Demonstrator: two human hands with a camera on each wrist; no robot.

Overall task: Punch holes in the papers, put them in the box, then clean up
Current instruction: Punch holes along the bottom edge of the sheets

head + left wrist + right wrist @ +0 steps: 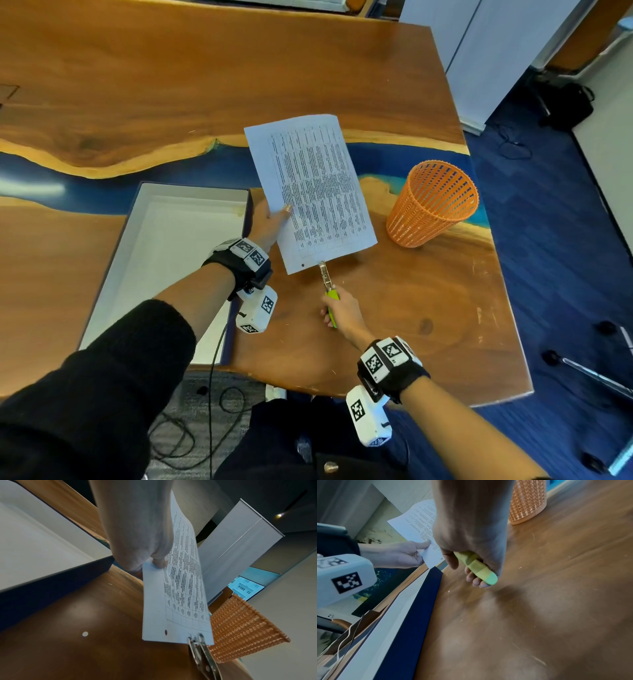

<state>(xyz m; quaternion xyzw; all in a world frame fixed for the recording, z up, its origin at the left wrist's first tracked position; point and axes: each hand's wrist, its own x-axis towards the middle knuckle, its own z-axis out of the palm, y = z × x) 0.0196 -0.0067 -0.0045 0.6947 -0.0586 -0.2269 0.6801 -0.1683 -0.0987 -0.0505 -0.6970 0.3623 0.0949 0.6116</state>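
Note:
My left hand (270, 222) pinches the left edge of a printed sheet of paper (308, 185) and holds it tilted above the table. One punched hole (165, 632) shows near the sheet's lower edge. My right hand (342, 313) grips the green handles (476, 566) of a metal hole punch (323, 274), and the punch's jaws sit over the paper's bottom edge to the right of that hole. A white punched-out dot (85, 633) lies on the wood. The open box (164, 246), white inside with dark blue walls, lies to the left.
An orange mesh basket (435, 202) stands upright on the table to the right of the paper. The wooden table (394, 325) ends close behind my right wrist and at the right. Cables hang below the table's near edge.

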